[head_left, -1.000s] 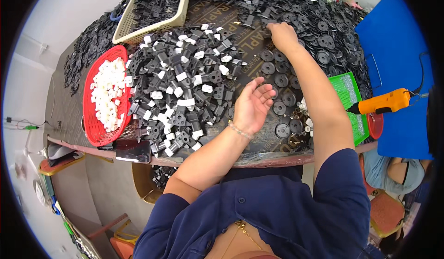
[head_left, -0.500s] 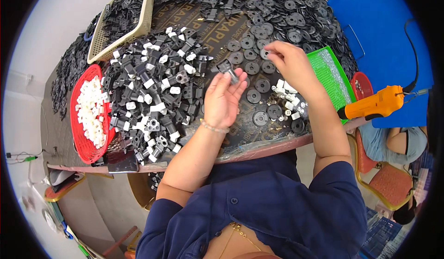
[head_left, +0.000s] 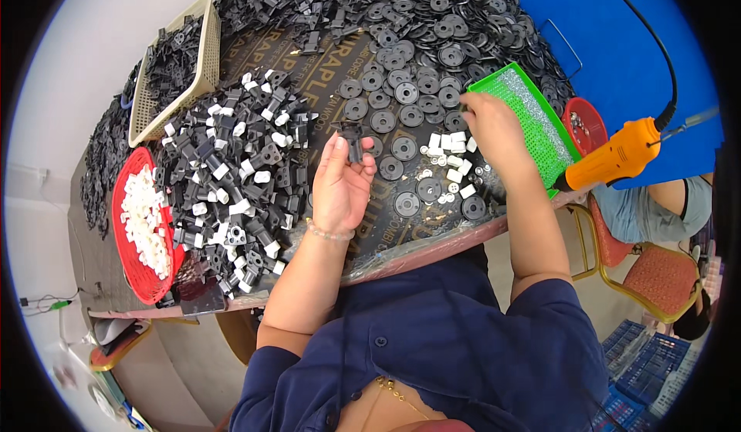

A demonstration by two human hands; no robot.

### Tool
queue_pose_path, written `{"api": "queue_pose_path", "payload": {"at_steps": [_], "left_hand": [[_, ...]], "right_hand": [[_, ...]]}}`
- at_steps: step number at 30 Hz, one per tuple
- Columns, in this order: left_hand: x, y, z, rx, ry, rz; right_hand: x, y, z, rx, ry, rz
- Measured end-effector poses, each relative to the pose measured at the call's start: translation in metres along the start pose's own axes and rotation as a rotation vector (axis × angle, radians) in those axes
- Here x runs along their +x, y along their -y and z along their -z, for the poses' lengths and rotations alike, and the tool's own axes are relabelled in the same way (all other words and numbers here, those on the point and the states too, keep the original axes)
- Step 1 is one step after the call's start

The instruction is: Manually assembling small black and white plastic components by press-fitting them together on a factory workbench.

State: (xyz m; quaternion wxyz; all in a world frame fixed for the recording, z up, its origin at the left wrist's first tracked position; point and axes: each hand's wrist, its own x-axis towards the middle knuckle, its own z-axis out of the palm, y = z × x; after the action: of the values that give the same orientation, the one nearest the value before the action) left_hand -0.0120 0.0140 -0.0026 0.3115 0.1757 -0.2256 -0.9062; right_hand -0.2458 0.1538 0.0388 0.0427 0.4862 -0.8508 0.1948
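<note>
While the left hand (head_left: 341, 194) lies palm up near the centre of the frame, fingers half curled, it holds a small black moulded plastic part (head_left: 354, 146) between thumb and fingertips. Right of centre, the right hand (head_left: 495, 129) is palm down with its fingers bent together; its fingertips are beside a spread of round, flat black plastic discs (head_left: 406, 92) and near the left corner of a bright green rectangular mesh basket (head_left: 532, 135). Whether they grip anything cannot be made out. Below and left of this hand, small white plastic blocks (head_left: 455, 176) lie scattered on the dark tabletop (head_left: 255, 52). Left of centre is a large heap of black-and-white plastic parts (head_left: 239, 169). At far left, a red oval plastic basket (head_left: 147, 284) holds white pieces; at upper left, a beige plastic basket (head_left: 208, 63) holds black ones. An orange and black power screwdriver (head_left: 614, 156) shows at right
</note>
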Motion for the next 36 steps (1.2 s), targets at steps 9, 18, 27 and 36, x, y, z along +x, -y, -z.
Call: {"api": "queue_pose_path", "payload": {"at_steps": [9,18,27,36], "left_hand": [[0.002,0.001,-0.006,0.069,-0.132,-0.013],[-0.042,-0.017,-0.05,0.313,0.123,-0.094],[-0.173,-0.096,0.08,1.347,-0.048,-1.261],[-0.2,-0.095,0.159,1.606,-0.597,-1.274]], "right_hand": [[0.059,0.016,-0.008,-0.191,0.042,0.067],[0.117,0.129,-0.007,0.28,0.046,0.522],[0.243,0.327,-0.044,0.382,0.1,0.755],[0.36,0.493,-0.196,-0.002,0.575,0.787]]}}
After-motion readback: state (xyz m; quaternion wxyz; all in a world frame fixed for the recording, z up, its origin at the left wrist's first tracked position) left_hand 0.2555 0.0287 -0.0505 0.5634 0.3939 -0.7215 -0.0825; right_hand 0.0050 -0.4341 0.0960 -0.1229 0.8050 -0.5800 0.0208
